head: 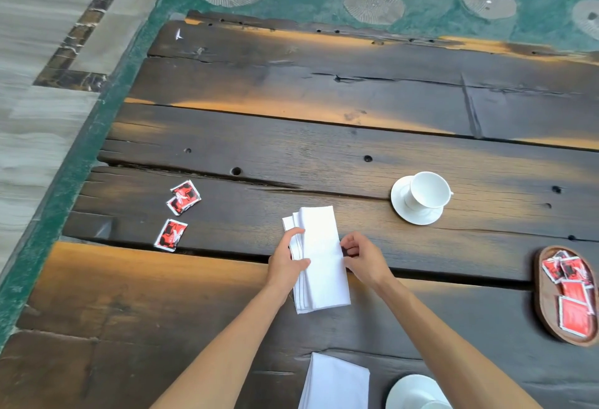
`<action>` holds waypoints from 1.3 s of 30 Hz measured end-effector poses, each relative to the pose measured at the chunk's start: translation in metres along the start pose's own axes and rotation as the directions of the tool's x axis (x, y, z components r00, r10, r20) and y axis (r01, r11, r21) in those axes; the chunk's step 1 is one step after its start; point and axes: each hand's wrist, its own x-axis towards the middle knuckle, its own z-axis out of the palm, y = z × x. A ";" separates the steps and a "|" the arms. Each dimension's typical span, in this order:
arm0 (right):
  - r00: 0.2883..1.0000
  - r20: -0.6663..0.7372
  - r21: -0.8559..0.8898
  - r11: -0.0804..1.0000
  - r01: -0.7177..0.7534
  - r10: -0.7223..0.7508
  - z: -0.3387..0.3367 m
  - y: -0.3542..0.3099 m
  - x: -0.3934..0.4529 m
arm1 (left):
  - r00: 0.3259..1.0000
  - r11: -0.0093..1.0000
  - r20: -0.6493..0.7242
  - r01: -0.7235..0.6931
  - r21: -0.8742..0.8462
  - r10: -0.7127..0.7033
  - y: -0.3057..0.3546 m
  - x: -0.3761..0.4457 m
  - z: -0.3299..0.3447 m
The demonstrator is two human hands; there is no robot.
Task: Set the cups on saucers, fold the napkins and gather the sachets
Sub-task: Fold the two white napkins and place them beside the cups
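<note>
A white napkin (pixel 321 256), folded into a long strip, lies in the middle of the dark wooden table (pixel 291 149). My left hand (pixel 287 259) grips its left edge, thumb on top. My right hand (pixel 361 258) pinches its right edge. A white cup (pixel 428 193) sits tilted on a white saucer (pixel 398 194) further right. Three red sachets lie loose on the left: two overlapping (pixel 184 197) and one (pixel 170 234) nearer me. A wooden tray (pixel 541 298) at the right edge holds several red sachets (pixel 570 292).
A second folded white napkin (pixel 335 382) lies at the near edge, with another white cup on a saucer (pixel 415 392) beside it, cut off by the frame. Beyond the table's left and far edges are a green floor band and grey tiles.
</note>
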 end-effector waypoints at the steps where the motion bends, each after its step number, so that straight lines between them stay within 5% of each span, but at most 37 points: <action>1: 0.999 0.051 0.026 1.000 -0.003 0.002 -0.002 0.001 -0.001 | 1.000 1.000 0.018 -0.006 -0.012 0.006 0.000 0.000 0.001; 5: 0.967 0.253 0.146 0.989 -0.011 -0.026 -0.006 0.002 -0.003 | 0.993 0.999 0.117 0.018 -0.042 -0.013 0.000 0.000 -0.002; 9: 0.978 0.200 0.132 0.991 0.026 -0.052 -0.007 0.003 -0.007 | 0.989 0.999 0.145 0.041 -0.017 -0.038 0.008 -0.001 -0.007; 12: 0.991 0.106 0.061 0.995 0.079 -0.085 -0.007 0.002 -0.007 | 0.994 0.967 0.093 -0.080 0.241 0.060 0.018 -0.001 -0.006; 16: 0.976 0.007 -0.131 0.968 0.216 -0.217 -0.012 -0.007 -0.007 | 0.948 0.815 0.079 -0.306 0.492 0.308 0.029 -0.001 -0.006; 22: 0.899 -0.036 -0.303 0.862 0.406 -0.436 -0.028 -0.014 -0.003 | 0.853 0.601 0.117 -0.450 0.661 0.509 0.048 0.000 -0.016; 27: 0.733 0.020 -0.540 0.609 0.581 -0.680 -0.042 -0.031 0.002 | 0.664 0.219 0.364 -0.626 0.749 0.653 0.072 0.007 -0.017; 32: 0.644 0.055 -0.682 0.442 0.582 -0.763 -0.036 -0.021 -0.004 | 0.649 0.166 0.369 -0.610 0.775 0.665 0.055 0.002 -0.006; 39: 0.723 0.210 -0.697 0.417 0.583 -0.659 -0.018 0.024 -0.019 | 0.646 0.170 0.484 -0.686 0.707 0.590 0.007 -0.014 0.005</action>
